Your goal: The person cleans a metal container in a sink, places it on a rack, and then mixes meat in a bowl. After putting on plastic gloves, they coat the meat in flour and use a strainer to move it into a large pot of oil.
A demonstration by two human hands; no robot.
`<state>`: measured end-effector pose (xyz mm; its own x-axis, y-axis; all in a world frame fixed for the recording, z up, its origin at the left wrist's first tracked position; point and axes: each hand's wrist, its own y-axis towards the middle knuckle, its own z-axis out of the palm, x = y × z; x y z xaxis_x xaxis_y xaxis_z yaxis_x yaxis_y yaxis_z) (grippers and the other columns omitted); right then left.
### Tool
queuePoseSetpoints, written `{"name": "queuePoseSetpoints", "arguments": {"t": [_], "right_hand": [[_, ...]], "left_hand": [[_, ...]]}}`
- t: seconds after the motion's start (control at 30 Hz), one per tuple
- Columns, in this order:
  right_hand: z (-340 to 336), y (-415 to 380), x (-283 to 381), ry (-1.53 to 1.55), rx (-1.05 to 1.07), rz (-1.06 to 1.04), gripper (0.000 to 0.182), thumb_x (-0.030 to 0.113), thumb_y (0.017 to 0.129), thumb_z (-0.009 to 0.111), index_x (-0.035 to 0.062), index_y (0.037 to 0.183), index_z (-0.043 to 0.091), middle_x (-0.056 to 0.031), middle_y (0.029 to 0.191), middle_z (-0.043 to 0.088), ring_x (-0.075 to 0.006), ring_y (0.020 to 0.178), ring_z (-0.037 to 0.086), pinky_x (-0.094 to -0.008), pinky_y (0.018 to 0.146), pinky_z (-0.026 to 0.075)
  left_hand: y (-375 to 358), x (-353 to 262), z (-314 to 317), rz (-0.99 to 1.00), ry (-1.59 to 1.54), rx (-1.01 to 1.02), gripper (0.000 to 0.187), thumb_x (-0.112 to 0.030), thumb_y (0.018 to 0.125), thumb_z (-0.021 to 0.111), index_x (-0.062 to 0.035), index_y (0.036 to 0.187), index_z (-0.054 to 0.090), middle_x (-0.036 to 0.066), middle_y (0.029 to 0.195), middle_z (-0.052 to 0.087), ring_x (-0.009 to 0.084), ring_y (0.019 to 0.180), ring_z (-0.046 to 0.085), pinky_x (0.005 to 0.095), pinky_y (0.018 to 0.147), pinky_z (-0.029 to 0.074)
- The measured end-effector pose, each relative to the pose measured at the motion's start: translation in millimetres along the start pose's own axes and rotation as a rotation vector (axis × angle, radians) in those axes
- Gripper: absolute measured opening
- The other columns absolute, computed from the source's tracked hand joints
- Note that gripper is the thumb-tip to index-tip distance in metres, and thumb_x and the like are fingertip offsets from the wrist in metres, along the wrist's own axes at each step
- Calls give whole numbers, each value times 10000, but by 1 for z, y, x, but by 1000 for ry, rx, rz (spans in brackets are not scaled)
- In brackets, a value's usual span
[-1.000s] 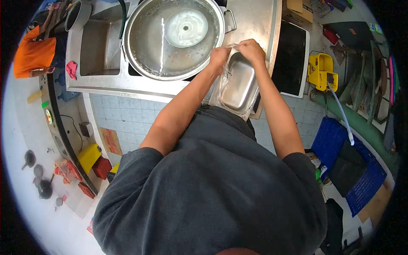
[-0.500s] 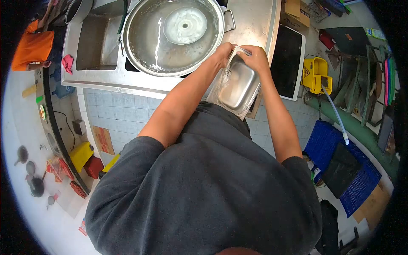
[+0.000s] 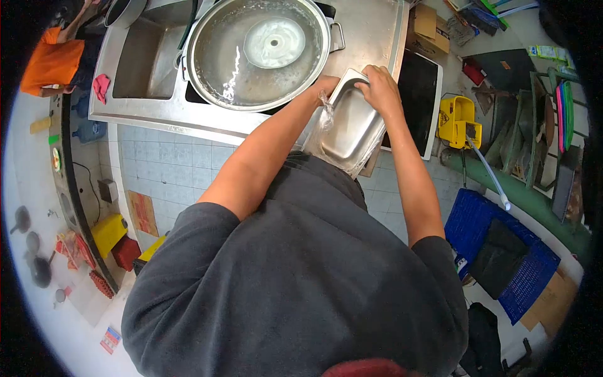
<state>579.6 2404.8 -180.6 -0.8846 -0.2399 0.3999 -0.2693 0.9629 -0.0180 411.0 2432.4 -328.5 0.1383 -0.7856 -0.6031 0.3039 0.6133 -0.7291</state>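
A rectangular stainless steel pan (image 3: 352, 122) is tilted in front of my waist at the counter's edge. Clear plastic wrap (image 3: 326, 116) clings around its outside and bunches on the left side. My right hand (image 3: 382, 93) grips the far right rim, its thumb over the inside and its fingers outside. At the far left side, my left hand (image 3: 326, 87) holds the pan, with its fingers hidden behind the wall. Just beyond that hand stands a large round metal pot (image 3: 217, 94) of cloudy water, with a pale round disc (image 3: 274, 43) in it.
The steel counter (image 3: 361, 38) has a sink basin (image 3: 147, 69) and a pink cloth (image 3: 100, 88) at left. A dark-topped panel (image 3: 418, 97), a yellow mop bucket (image 3: 457, 120) and a blue crate (image 3: 468, 217) are at right. A person in orange (image 3: 53, 63) stands far left.
My left hand has slid from the pan's far rim to behind its left side. My right thumb has shifted over the rim, and the bunched wrap shows more plainly.
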Motion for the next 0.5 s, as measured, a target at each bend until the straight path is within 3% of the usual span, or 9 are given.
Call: {"name": "queuePoseSetpoints", "arguments": {"t": [0.17,0.3,0.5], "right_hand": [[-29,-1,7,76,57,-126,271,85,838,744,10,1010,548,-256,928,649,-468,934,624,-501,799,488],[-68,-12,16,141,206,-174,277,58,856,706,16,1055,520,-292,890,624,-499,901,608,-513,763,473],[-110,-41,40,123,203,-153,248,65,872,673,28,1081,544,-291,877,622,-506,850,589,-473,698,471]], "left_hand": [[26,8,-12,8,130,60,401,-324,767,851,38,914,762,127,807,725,202,621,669,382,542,528],[-17,-14,8,-27,344,189,439,-446,792,795,-30,935,791,114,819,737,215,659,688,386,580,542],[-58,-18,23,-136,502,319,359,-367,876,699,-76,1074,766,138,1018,748,241,885,709,405,765,557]]}}
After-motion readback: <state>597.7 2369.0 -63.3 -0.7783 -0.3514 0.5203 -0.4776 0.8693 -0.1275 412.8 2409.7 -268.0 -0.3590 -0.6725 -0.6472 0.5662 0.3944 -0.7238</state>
